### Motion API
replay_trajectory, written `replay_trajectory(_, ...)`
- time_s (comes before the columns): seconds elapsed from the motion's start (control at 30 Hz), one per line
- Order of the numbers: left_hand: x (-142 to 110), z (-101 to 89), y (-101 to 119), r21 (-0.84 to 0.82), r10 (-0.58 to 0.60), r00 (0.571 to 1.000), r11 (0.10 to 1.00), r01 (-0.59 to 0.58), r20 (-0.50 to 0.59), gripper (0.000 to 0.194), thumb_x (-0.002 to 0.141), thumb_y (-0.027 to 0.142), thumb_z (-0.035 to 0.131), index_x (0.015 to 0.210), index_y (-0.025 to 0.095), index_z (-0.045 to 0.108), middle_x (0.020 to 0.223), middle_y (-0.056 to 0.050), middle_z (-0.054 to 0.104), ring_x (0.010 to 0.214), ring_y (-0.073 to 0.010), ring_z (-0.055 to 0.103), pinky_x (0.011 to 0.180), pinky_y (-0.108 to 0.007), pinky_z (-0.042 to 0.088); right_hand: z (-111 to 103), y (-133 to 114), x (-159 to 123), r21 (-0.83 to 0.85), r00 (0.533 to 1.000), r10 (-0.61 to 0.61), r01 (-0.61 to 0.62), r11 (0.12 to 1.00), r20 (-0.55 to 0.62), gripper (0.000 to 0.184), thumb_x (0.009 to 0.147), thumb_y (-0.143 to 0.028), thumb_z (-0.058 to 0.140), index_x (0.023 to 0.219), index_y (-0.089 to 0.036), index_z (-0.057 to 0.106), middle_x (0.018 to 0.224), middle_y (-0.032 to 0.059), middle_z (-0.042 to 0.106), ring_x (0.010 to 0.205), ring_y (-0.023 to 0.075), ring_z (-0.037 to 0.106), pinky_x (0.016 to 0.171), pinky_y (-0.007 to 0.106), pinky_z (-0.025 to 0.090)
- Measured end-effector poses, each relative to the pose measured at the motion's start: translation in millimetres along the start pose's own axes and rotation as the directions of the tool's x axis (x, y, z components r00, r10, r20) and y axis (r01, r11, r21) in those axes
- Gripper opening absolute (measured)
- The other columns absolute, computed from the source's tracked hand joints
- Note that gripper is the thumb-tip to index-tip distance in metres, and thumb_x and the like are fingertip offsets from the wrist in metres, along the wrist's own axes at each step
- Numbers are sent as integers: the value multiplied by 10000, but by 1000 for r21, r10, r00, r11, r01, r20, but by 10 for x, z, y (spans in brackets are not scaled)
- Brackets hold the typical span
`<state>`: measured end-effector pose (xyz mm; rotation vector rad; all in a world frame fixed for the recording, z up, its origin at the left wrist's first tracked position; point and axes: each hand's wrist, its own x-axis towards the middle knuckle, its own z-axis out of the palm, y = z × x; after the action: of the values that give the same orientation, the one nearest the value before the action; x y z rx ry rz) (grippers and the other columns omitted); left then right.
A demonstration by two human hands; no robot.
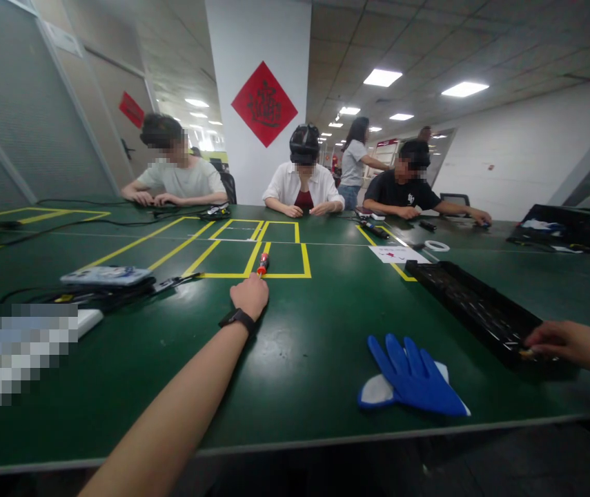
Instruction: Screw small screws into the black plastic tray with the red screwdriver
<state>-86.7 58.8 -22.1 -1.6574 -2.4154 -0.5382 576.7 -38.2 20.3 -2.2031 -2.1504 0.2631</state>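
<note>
My left hand point(250, 295) reaches far out over the green table point(295, 359) and is closed round the handle of a red screwdriver point(262, 263), whose tip end pokes out beyond the fingers onto a yellow tape line. A dark watch sits on that wrist. My right hand point(558, 338) rests at the near end of a long black tray point(473, 304) on the right, its fingers pinched on something small I cannot make out. A blue and white glove point(411, 378) lies flat between my arms.
Yellow tape boxes point(253, 248) mark the table's middle. A phone and cables point(105, 276) lie at the left. A tape roll point(436, 245) and a paper sheet point(397, 254) sit beyond the tray. Three people sit across the table; another stands behind.
</note>
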Motion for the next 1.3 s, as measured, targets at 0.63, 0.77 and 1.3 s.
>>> replay_trajectory(0.63, -36, -159, -102, 11, 121, 982, 992, -124, 145, 406, 886, 375, 265, 973, 134, 580, 969, -146, 674, 901, -271, 634, 728, -340, 446, 148, -16, -203, 93, 924, -146, 191, 977, -353, 229, 705, -494, 509, 802, -345, 652, 923, 72, 675, 840, 341, 628, 748, 459, 476)
replay_trajectory(0.77, -31, -159, -96, 3, 115, 981, 993, -117, 155, 396, 879, 371, 277, 970, 137, 582, 963, -149, 675, 887, -265, 636, 724, -341, 446, 46, -246, -137, 70, 908, -69, 107, 992, -413, 261, 760, -512, 426, 838, -332, 597, 889, 112, 669, 743, 315, 617, 698, 458, 452)
replay_trajectory(1.3, -55, -254, -76, -36, 122, 976, 992, -117, 182, 438, 839, 437, 320, 821, 168, 666, 944, -136, 686, 878, -259, 633, 722, -326, 440, -62, 126, 909, 152, 898, 419, -400, 904, -131, 345, 656, -391, 526, 420, -145, 580, 718, 286, 636, 641, 240, 619, 696, 414, 398)
